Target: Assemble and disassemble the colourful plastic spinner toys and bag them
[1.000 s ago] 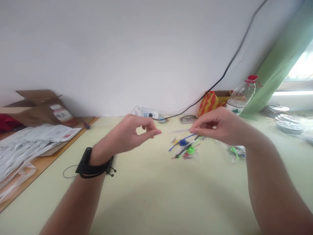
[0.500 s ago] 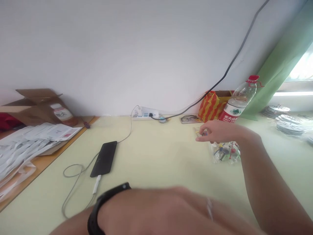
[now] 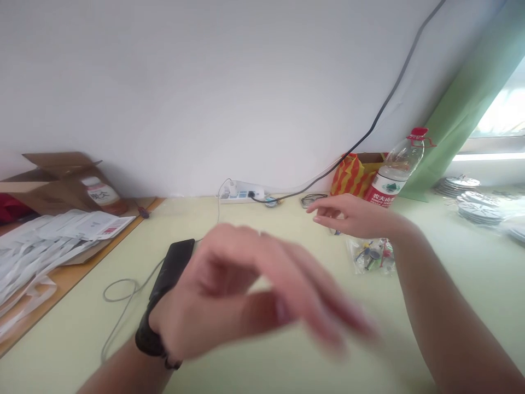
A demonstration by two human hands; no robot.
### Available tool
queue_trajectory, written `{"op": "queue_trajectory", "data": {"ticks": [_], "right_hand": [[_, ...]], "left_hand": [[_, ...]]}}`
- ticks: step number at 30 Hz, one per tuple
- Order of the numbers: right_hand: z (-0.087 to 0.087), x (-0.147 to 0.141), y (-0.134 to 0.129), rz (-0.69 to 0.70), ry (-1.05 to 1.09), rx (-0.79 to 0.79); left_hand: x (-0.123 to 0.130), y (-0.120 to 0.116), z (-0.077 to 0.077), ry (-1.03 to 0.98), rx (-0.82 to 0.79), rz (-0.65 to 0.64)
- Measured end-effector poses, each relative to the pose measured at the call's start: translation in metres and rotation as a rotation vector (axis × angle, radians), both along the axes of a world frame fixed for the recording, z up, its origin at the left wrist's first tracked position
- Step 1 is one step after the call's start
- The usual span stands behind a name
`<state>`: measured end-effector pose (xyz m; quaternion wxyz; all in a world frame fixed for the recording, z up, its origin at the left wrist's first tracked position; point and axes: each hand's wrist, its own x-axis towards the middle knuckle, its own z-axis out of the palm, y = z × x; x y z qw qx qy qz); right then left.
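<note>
Your left hand curls empty; right hand, grip unclear, has a multicoloured transparent plastic packet near, likely for reach.

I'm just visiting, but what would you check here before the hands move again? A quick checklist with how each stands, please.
1. Left hand free: cannot tell; it is blurred, though no object shows in it.
2. Right hand fingertips free: ok; nothing shows between thumb and fingers.
3. Clear bag of small coloured parts resting on the table: ok, beside the right wrist.
4. That bag sealed: cannot tell.
5. Black phone clear of the left hand: cannot tell; they overlap in this view.
6. Bottle capped: ok; red cap on.
</note>
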<state>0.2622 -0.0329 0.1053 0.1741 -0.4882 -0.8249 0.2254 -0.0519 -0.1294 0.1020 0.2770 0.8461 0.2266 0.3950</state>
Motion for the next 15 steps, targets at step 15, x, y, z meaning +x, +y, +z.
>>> {"op": "queue_trajectory", "data": {"ticks": [15], "right_hand": [[-0.058, -0.135, -0.043, 0.187, 0.802, 0.285]], "left_hand": [[0.070, 0.062, -0.053, -0.284, -0.083, 0.063]]}}
